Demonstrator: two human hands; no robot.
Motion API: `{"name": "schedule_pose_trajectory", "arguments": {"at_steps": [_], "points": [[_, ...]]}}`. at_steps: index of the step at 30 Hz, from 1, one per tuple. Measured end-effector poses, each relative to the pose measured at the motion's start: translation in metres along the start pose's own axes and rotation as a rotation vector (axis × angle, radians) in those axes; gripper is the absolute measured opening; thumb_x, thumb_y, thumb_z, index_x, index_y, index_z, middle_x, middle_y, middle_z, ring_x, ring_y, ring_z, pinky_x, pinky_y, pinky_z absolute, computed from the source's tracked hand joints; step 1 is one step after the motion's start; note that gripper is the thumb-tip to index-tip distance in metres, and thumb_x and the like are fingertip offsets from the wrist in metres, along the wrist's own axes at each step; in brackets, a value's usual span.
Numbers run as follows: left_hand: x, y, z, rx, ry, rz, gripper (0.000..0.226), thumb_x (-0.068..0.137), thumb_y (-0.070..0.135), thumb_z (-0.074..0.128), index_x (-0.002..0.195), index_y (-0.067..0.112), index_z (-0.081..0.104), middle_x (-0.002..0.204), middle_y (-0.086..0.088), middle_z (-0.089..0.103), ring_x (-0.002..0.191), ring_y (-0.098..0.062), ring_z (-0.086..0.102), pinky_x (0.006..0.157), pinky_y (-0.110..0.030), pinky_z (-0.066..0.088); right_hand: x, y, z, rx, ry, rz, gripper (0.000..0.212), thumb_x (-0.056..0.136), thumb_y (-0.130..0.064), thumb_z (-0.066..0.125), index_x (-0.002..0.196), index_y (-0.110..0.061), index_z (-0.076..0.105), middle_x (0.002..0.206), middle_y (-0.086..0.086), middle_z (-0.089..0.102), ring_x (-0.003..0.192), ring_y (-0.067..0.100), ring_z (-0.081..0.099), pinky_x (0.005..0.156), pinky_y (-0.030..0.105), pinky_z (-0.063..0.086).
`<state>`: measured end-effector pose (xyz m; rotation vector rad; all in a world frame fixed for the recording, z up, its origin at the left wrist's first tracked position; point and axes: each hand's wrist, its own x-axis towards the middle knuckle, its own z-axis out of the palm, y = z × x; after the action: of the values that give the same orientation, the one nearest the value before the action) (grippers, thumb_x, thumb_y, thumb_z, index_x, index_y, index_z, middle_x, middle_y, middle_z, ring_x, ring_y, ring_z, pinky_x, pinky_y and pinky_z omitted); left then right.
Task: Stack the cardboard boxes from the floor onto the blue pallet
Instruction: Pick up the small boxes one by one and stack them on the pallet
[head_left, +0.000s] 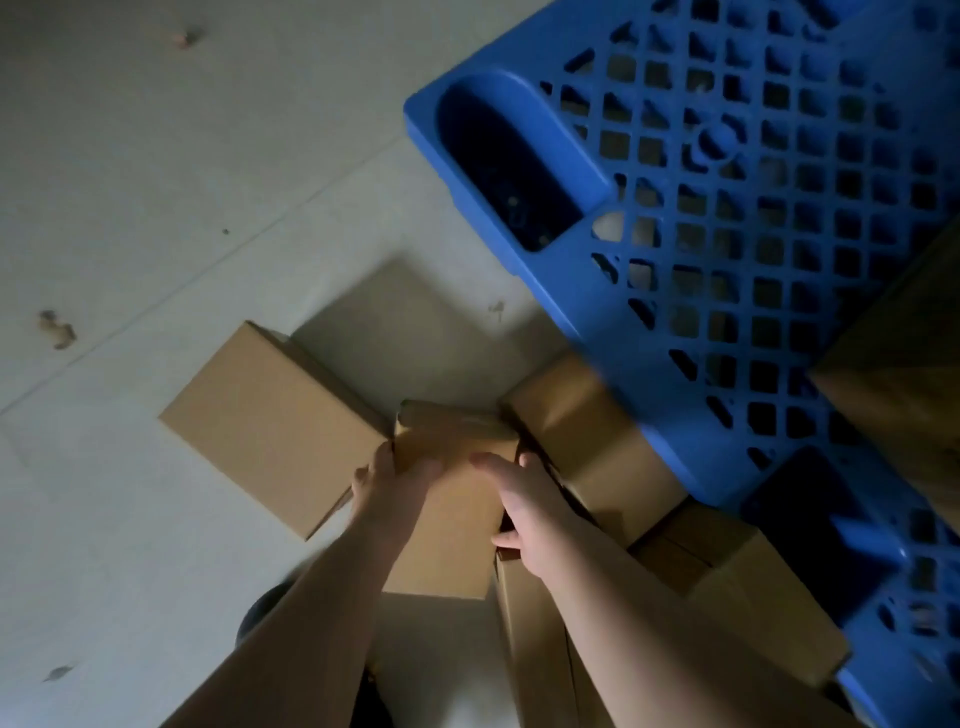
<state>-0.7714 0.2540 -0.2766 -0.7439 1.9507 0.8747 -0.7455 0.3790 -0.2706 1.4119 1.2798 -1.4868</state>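
Note:
A small cardboard box (452, 519) is between both my hands, low in the middle of the view. My left hand (387, 486) grips its left side, thumb on top. My right hand (519, 509) grips its right side, fingers curled over the edge. The blue pallet (727, 208) with a lattice top fills the upper right. One cardboard box (904, 364) stands on the pallet at the right edge. Another box (270, 421) lies flat on the floor to the left of the held one.
Several more cardboard boxes (597, 431) lie on the floor against the pallet's near edge, right of my hands. The grey floor (156, 182) stretches to the left and far side, with a few stains. A dark shoe tip (260, 608) shows under my left forearm.

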Motion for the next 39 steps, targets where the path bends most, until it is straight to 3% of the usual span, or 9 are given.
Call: {"name": "schedule_pose_trajectory", "arguments": {"at_steps": [4, 9, 14, 20, 24, 28, 31, 36, 39], "points": [[-0.031, 0.029, -0.025, -0.185, -0.029, -0.021, 0.059, 0.089, 0.043, 0.05, 0.139, 0.016, 0.035, 0.141, -0.018, 0.038, 0.126, -0.038, 0.039, 0.104, -0.05, 0.035, -0.039, -0.031, -0.001, 0.013, 0.032, -0.067, 0.089, 0.08, -0.046, 0.065, 0.148, -0.024, 0.012, 0.151, 0.006, 0.027, 0.13, 0.032, 0.036, 0.096, 0.049, 0.042], [-0.098, 0.1, -0.07, -0.384, 0.06, 0.065, 0.047, 0.088, 0.041, 0.054, 0.129, 0.02, 0.044, 0.1, -0.008, 0.055, 0.073, -0.018, 0.051, 0.066, -0.031, 0.043, -0.12, -0.099, -0.016, 0.103, 0.013, -0.225, 0.062, 0.085, -0.04, 0.062, 0.137, -0.026, 0.032, 0.121, 0.003, 0.039, 0.108, 0.025, 0.042, 0.09, 0.049, 0.047], [-0.203, 0.205, -0.123, -0.48, 0.076, 0.235, 0.035, 0.087, 0.041, 0.055, 0.117, 0.025, 0.047, 0.105, -0.01, 0.06, 0.098, -0.031, 0.057, 0.089, -0.045, 0.049, -0.243, -0.178, -0.052, 0.219, 0.015, -0.437, 0.036, 0.086, -0.033, 0.061, 0.114, -0.025, 0.04, 0.116, 0.001, 0.044, 0.103, 0.022, 0.045, 0.09, 0.049, 0.048], [-0.395, 0.331, -0.172, -0.577, 0.072, 0.569, 0.022, 0.089, 0.029, 0.056, 0.109, 0.022, 0.049, 0.08, 0.001, 0.054, 0.068, -0.015, 0.051, 0.063, -0.031, 0.045, -0.446, -0.26, -0.126, 0.359, 0.066, -0.736, 0.024, 0.088, -0.026, 0.06, 0.104, -0.02, 0.044, 0.103, 0.002, 0.051, 0.098, 0.025, 0.055, 0.095, 0.051, 0.046], [-0.537, 0.4, -0.197, -0.628, 0.007, 0.79, 0.024, 0.089, 0.023, 0.057, 0.111, 0.018, 0.05, 0.085, -0.001, 0.055, 0.073, -0.012, 0.052, 0.067, -0.03, 0.047, -0.602, -0.293, -0.183, 0.465, 0.074, -0.898, 0.019, 0.088, -0.03, 0.06, 0.098, -0.026, 0.045, 0.099, -0.002, 0.052, 0.091, 0.021, 0.055, 0.091, 0.049, 0.049], [-0.655, 0.445, -0.204, -0.556, -0.076, 0.982, 0.03, 0.087, 0.032, 0.058, 0.114, 0.023, 0.048, 0.116, -0.007, 0.054, 0.101, -0.022, 0.055, 0.076, -0.036, 0.049, -0.73, -0.299, -0.237, 0.53, 0.199, -1.136, 0.027, 0.083, -0.027, 0.063, 0.102, -0.024, 0.044, 0.103, 0.0, 0.054, 0.094, 0.02, 0.056, 0.091, 0.046, 0.049], [-0.723, 0.471, -0.203, -0.521, -0.14, 1.109, 0.026, 0.088, 0.031, 0.057, 0.111, 0.026, 0.045, 0.122, -0.011, 0.053, 0.104, -0.028, 0.057, 0.076, -0.04, 0.053, -0.799, -0.292, -0.271, 0.59, 0.26, -1.272, 0.023, 0.082, -0.025, 0.062, 0.096, -0.028, 0.044, 0.102, 0.0, 0.054, 0.093, 0.019, 0.056, 0.088, 0.044, 0.05], [-0.803, 0.49, -0.19, -0.387, -0.305, 1.252, 0.073, 0.083, 0.021, 0.063, 0.14, 0.04, 0.022, 0.124, -0.002, 0.045, 0.111, -0.027, 0.053, 0.078, -0.042, 0.05, -0.876, -0.259, -0.317, 0.641, 0.424, -1.49, 0.021, 0.079, -0.023, 0.064, 0.088, -0.03, 0.047, 0.101, -0.001, 0.058, 0.092, 0.02, 0.059, 0.088, 0.049, 0.051], [-0.832, 0.493, -0.177, -0.293, -0.444, 1.292, 0.1, 0.072, 0.016, 0.072, 0.14, 0.052, 0.007, 0.11, 0.007, 0.053, 0.098, -0.017, 0.059, 0.069, -0.036, 0.052, -0.901, -0.239, -0.345, 0.667, 0.514, -1.587, 0.015, 0.078, -0.024, 0.064, 0.084, -0.031, 0.052, 0.098, -0.002, 0.062, 0.091, 0.02, 0.06, 0.088, 0.049, 0.051]]}}
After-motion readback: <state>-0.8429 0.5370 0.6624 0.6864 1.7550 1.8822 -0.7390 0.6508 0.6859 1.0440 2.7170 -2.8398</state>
